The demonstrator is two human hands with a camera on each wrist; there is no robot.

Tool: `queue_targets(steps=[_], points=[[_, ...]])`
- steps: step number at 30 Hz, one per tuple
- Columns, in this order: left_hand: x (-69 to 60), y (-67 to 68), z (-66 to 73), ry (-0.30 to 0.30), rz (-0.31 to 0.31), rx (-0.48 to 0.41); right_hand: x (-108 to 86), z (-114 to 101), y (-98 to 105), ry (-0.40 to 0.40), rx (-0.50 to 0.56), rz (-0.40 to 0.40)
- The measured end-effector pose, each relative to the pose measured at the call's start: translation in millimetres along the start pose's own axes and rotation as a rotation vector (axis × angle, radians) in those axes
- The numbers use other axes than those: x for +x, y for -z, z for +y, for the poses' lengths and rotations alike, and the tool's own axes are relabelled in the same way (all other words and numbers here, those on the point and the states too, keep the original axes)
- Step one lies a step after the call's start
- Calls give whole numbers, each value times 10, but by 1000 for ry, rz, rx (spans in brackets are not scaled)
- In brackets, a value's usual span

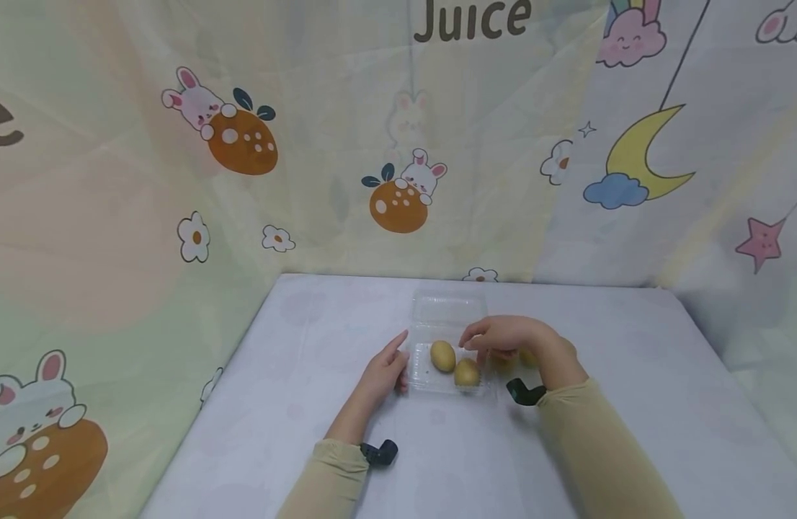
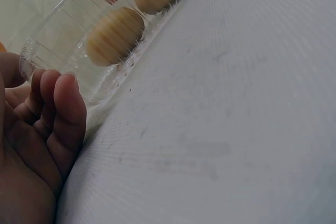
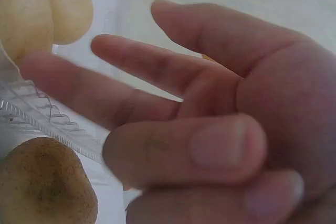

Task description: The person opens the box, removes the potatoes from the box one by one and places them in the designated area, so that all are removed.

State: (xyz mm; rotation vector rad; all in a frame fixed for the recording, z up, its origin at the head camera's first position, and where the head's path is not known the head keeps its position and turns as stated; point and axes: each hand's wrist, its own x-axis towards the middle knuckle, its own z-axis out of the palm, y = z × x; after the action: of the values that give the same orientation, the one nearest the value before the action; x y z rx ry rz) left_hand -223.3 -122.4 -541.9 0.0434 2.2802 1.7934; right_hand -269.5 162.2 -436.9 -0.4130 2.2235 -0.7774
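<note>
A clear plastic clamshell box lies on the table with its lid folded back. Two potatoes, one at the left and one nearer the front, sit inside. The left hand touches the box's left side, index finger stretched along it; its other fingertips rest by the wall in the left wrist view. Above the box's right side is the right hand, its fingers apart and holding nothing. More potatoes lie right of the box, partly hidden under that hand; one brownish potato shows outside the wall in the right wrist view.
A white cloth covers the table. Behind and at the sides hangs a printed curtain with rabbits, flowers and a moon. Each wrist carries a small black camera, one on the left and one on the right.
</note>
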Motion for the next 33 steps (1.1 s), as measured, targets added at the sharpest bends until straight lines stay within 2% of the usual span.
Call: queue_targets(steps=[5, 8, 12, 21, 28, 33], points=[[-3, 8, 3, -1, 1, -4, 7, -22, -10, -1, -22, -50], [-4, 15, 0, 3, -2, -4, 49, -15, -29, -11, 5, -65], [0, 23, -4, 1, -10, -19, 131, -32, -77, -24, 27, -37], [17, 9, -34, 3, -12, -29, 311, -146, -158, 17, -35, 38], [18, 0, -23, -8, -21, -26, 386, -244, -195, 12, -15, 42], [23, 0, -23, -15, -26, -26, 473, -231, -222, 27, -16, -3]])
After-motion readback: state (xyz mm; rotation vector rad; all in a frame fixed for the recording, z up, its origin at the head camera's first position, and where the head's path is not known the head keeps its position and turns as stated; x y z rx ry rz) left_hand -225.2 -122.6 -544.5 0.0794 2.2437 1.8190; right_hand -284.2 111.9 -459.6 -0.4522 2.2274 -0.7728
